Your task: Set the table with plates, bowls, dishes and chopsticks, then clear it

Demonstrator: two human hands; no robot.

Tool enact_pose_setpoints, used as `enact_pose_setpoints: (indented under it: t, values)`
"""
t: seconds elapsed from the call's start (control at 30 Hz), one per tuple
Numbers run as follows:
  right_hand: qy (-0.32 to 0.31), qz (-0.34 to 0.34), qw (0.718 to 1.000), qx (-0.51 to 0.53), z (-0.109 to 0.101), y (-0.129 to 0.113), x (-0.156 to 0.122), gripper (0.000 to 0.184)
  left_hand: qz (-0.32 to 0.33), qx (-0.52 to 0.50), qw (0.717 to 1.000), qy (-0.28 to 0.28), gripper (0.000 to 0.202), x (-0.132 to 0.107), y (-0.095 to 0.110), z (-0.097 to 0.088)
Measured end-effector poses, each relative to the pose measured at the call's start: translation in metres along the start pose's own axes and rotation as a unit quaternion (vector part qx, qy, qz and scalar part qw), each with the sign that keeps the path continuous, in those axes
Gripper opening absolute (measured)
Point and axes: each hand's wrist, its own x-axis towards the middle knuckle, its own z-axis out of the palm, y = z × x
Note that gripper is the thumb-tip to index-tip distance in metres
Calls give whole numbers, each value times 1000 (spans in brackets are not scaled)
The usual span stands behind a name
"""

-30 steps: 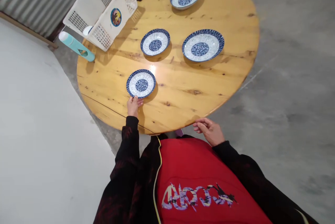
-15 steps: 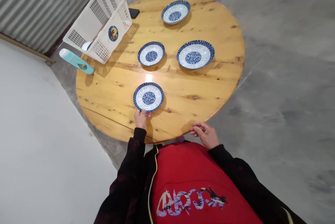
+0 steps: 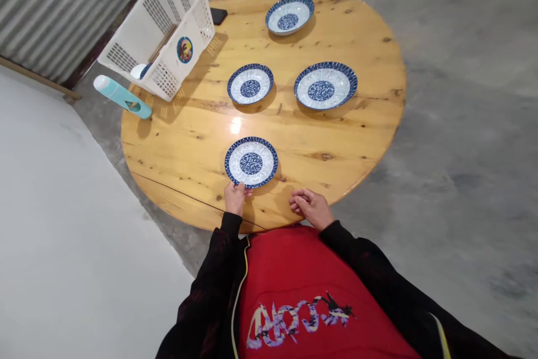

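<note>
As left-hand fingers [image 3: 240, 191] sit together on its rim, the blue-patterned plate [image 3: 251, 162] lies flat.

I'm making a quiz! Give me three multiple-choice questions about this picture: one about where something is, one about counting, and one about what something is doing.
1. Where is the left hand?
A) At the rim of the nearest plate
B) Inside the basket
C) On the bottle

2. How many blue-and-white plates are on the round wooden table?
A) Two
B) Three
C) Four

3. What is the right hand doing?
A) Holding the bottle
B) Resting empty at the table
C) Lifting a plate

Answers:
1. A, its fingers touch the rim.
2. C, four plates show.
3. B, it holds nothing.
</note>
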Motion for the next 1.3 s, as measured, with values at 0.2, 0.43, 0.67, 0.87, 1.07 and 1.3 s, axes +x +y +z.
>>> enact_pose_setpoints:
  t: [0.2,0.43,0.67,0.87,1.07,1.3]
  values:
    - [1,9,1000,11,8,-1,2,38,-4,6,1000,-16,19,0,0,-4]
    - [66,12,997,31,-22,5,-1,37,-9,16,999,-37,20,5,-1,-6]
    - [165,-44,985,26,-67,6,-6,29,-7,19,998,-57,20,6,-6,-8]
    - [176,-30,984,18,-67,11,-11,29,-8,21,999,-49,17,8,-5,-14]
    - [166,-31,986,11,-50,13,-12,30,-9,20,998,-65,22,8,-6,-17]
    - [172,-34,984,16,-54,12,-10,29,-32,15,995,-91,29,8,-8,-24]
